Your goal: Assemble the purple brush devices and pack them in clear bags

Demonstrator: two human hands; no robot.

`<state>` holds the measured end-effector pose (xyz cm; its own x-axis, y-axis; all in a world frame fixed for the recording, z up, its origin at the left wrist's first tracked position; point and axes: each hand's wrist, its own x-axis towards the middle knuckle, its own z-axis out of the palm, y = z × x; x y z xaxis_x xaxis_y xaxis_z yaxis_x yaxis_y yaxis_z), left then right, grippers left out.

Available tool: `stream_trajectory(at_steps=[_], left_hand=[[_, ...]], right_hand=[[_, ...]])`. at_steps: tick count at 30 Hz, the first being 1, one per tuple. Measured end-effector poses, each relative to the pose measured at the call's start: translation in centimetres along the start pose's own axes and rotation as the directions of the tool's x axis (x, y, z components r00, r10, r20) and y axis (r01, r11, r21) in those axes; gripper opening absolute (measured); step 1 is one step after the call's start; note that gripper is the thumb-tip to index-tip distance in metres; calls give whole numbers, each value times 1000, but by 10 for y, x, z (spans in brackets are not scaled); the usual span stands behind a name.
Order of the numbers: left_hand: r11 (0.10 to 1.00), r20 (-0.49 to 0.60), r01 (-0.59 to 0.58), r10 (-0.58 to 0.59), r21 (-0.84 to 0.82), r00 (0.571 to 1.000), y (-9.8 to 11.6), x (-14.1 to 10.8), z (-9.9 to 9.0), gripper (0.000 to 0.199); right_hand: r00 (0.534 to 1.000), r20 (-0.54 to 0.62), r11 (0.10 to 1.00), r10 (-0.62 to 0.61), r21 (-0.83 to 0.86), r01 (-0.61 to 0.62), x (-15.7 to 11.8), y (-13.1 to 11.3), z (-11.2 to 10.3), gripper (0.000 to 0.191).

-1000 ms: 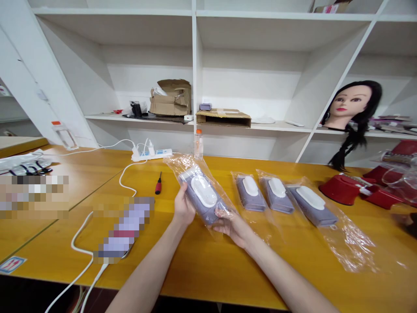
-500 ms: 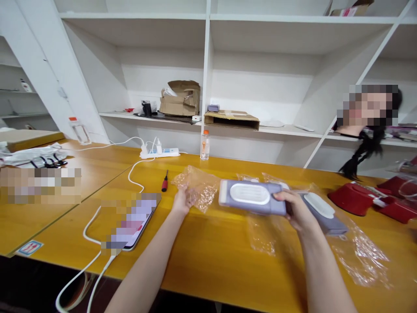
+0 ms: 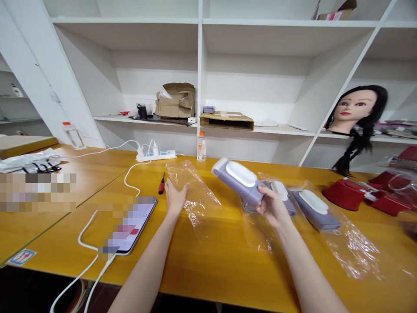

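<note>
My right hand [image 3: 275,208] grips the lower end of a grey-purple device [image 3: 236,179] with a white oval pad, tilted above the table. At the edge of a clear plastic bag [image 3: 195,198], my left hand [image 3: 176,198] has its thumb and fingers apart; the bag lies on the table beside it. Behind my right hand rests a second grey device [image 3: 282,194] on plastic. A third one [image 3: 315,208] lies further right on a crumpled clear bag [image 3: 355,248].
Left of my left hand are a red screwdriver [image 3: 161,184] and a phone [image 3: 137,226] with white cables. A power strip [image 3: 156,155] and a bottle [image 3: 201,148] stand at the back. Red objects [image 3: 345,194] and a mannequin head [image 3: 355,108] are at right.
The held device has tilted, its pad end up and its gripped end down. My left hand has let go of the plastic bag, which now lies spread on the table.
</note>
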<state>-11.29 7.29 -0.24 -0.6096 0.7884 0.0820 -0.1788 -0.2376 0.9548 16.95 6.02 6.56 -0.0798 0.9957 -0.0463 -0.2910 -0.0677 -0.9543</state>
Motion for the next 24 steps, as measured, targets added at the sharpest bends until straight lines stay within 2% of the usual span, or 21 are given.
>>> stream_trajectory(at_steps=[3, 5, 6, 8, 11, 13, 15, 17, 18, 19, 20, 21, 22, 23, 24], left_hand=[[940, -61, -118, 145, 322, 988, 3, -2, -3, 96], [826, -48, -189, 252, 531, 967, 5, -4, -3, 94], [794, -24, -213, 275, 569, 961, 5, -6, -2, 86], [851, 50, -204, 206, 484, 977, 5, -12, 1, 61], [954, 218, -76, 11, 290, 976, 2, -24, 10, 21], [971, 264, -45, -19, 233, 964, 1, -32, 17, 16], [982, 282, -61, 8, 181, 959, 3, -41, 24, 14], [997, 322, -21, -5, 79, 947, 8, -51, 30, 16], [996, 363, 79, -62, -34, 930, 12, -56, 33, 20], [962, 444, 241, -162, -127, 881, 15, -61, 36, 26], [898, 549, 407, -258, -168, 795, 18, -65, 38, 33], [832, 628, 519, -301, -194, 717, 20, -68, 40, 39], [778, 670, 592, -326, -211, 667, 22, -69, 41, 43], [743, 684, 632, -344, -221, 644, 23, -70, 42, 45], [729, 671, 644, -359, -232, 648, 24, -69, 42, 45]], right_hand=[[992, 15, 990, 126, 62, -127, 0, 14, 12, 11], [987, 25, 985, 160, 64, -162, -3, 20, 18, 11], [986, 29, 984, 166, 58, -168, -4, 21, 21, 11], [985, 38, 984, 168, 49, -170, -7, 24, 25, 11], [981, 72, 983, 178, 43, -181, -10, 26, 28, 12], [974, 103, 978, 201, 42, -207, -11, 29, 30, 14], [963, 139, 970, 230, 44, -238, -12, 34, 33, 15], [952, 186, 965, 241, 55, -255, -14, 40, 37, 17], [948, 211, 965, 237, 62, -255, -16, 43, 40, 18], [942, 240, 965, 233, 61, -254, -18, 46, 42, 19], [933, 275, 966, 234, 43, -256, -20, 47, 44, 21], [919, 313, 967, 241, 3, -255, -22, 48, 45, 23], [902, 352, 967, 252, -65, -245, -23, 48, 45, 27], [879, 393, 961, 272, -159, -226, -24, 46, 45, 31], [854, 426, 945, 297, -262, -197, -23, 44, 43, 35]])
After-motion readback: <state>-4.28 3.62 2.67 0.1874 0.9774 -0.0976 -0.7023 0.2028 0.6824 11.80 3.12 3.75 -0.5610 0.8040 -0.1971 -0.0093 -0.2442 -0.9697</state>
